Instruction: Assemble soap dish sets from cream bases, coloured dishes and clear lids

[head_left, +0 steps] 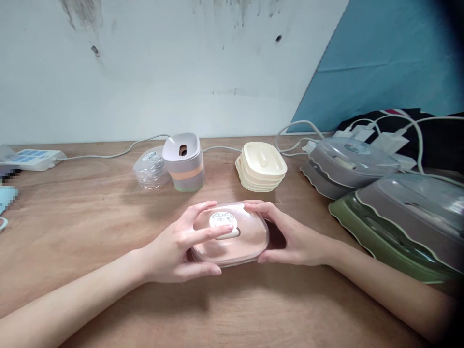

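A small pink container with a clear lid [242, 241] rests on the wooden table [90, 227] in front of me. A round white label sits on the lid. My left hand [177, 246] grips its left side, thumb under the rim and index finger stretched across the label. My right hand [290, 237] cups its right side, fingers curled over the lid's edge.
Behind stand a stack of cream lids [261, 166], a stacked pastel container [183, 162] and a clear lid [151, 169]. Grey and green lidded trays [395, 208] fill the right side. A power strip [32, 158] and cables lie at the back.
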Motion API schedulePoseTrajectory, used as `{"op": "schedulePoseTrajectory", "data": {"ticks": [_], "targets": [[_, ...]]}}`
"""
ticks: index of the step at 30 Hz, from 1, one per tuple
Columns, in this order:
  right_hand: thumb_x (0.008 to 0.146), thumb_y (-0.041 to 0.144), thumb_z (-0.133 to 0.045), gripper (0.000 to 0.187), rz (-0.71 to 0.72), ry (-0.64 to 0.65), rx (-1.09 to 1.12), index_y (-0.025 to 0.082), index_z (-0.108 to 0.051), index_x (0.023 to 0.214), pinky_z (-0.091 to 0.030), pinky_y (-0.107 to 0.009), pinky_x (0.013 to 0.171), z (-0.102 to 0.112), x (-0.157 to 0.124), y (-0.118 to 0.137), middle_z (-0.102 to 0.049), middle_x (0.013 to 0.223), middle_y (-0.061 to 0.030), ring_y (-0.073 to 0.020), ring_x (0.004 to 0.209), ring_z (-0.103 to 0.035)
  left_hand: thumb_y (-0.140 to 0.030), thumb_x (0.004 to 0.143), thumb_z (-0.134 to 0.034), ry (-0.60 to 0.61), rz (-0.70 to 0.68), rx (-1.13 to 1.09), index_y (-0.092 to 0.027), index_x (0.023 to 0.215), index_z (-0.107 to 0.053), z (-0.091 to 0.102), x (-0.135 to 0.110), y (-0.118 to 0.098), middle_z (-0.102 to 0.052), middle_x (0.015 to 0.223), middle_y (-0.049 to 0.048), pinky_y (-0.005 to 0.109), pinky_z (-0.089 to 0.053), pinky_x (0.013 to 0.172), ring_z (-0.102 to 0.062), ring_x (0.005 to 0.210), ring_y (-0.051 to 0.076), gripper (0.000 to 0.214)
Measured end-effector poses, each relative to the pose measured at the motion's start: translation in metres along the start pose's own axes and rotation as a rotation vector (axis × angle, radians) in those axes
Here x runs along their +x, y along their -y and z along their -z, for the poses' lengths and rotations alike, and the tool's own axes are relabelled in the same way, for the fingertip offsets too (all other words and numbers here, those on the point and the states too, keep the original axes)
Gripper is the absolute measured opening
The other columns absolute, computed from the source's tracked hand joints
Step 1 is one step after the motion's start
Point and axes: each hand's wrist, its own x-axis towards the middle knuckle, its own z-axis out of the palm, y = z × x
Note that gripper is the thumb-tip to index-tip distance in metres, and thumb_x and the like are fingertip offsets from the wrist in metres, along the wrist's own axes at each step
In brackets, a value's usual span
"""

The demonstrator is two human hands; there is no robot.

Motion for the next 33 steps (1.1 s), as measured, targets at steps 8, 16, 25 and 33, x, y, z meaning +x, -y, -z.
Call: {"op": "schedulePoseTrajectory", "data": {"ticks": [8,16,25,33], "targets": [[0.065,0.043,-0.076,0.082,-0.041,-0.012,-0.023,0.026,-0.026,0.128,-0.044,-0.043,0.098,-0.0023,0.0007,-0.0039,-0.039,0.136,-0.0146,-0.0293,0.123,-0.046,-0.029,0.083,-0.064,0.048,-0.022,-0.044,-0.028,0.138,-0.038,0.0035,-0.0013,0.0022,-0.02,0.144,0.0116,0.049,-0.033,0.107,-0.018,0.136,0.034,0.062],[0.076,0.037,-0.068,0.071,0.014,-0.012,0.007,0.026,-0.022,0.129,-0.042,-0.043,0.099,-0.003,-0.0018,-0.0021,-0.031,0.139,-0.0158,-0.0273,0.126,-0.043,-0.017,0.071,-0.07,-0.078,-0.006,-0.104,-0.027,0.13,-0.05,-0.0043,0.0006,0.0023,-0.021,0.143,0.0094,0.049,-0.031,0.108,-0.028,0.133,0.035,0.062],[0.076,0.039,-0.067,0.073,-0.022,0.009,0.038,0.023,-0.023,0.131,-0.045,-0.042,0.095,-0.0001,0.0008,0.0007,-0.04,0.135,-0.0156,-0.0285,0.121,-0.047,-0.024,0.072,-0.073,-0.1,0.02,-0.129,-0.029,0.129,-0.051,-0.0043,-0.0006,0.004,-0.026,0.145,0.0088,0.049,-0.035,0.107,-0.032,0.131,0.035,0.061],[0.076,0.037,-0.067,0.072,-0.047,0.025,0.047,0.023,-0.023,0.131,-0.044,-0.041,0.096,-0.0005,-0.0003,0.0033,-0.038,0.136,-0.0148,-0.0279,0.122,-0.046,-0.021,0.074,-0.074,-0.063,0.05,-0.216,-0.031,0.131,-0.049,-0.0012,-0.0027,0.0014,-0.023,0.146,0.0085,0.049,-0.034,0.106,-0.029,0.133,0.034,0.063]]}}
